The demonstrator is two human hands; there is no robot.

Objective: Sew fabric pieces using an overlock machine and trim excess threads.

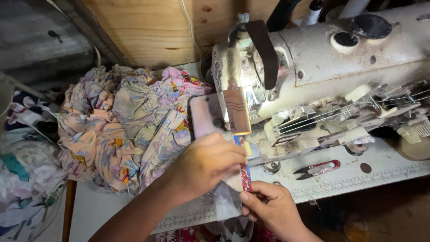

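Both hands clamped on the fabric strip point(244, 172): left hand point(206, 163) pressing, right hand point(268, 206) pinching. Fingers sit near the sewing machine point(322, 67) needle, could get jabbed.

Left hand point(207, 163) reaching in from the lower left, arm stretched across, fingers curled down and pressed flat. Right hand point(271, 208) coming up from the bottom, just below the left, thumb on top, fingers pinched shut. Both hands close together, almost touching.

Thread snips point(317, 169) lie on the table point(385, 172) beside heaped printed fabric point(125, 125).
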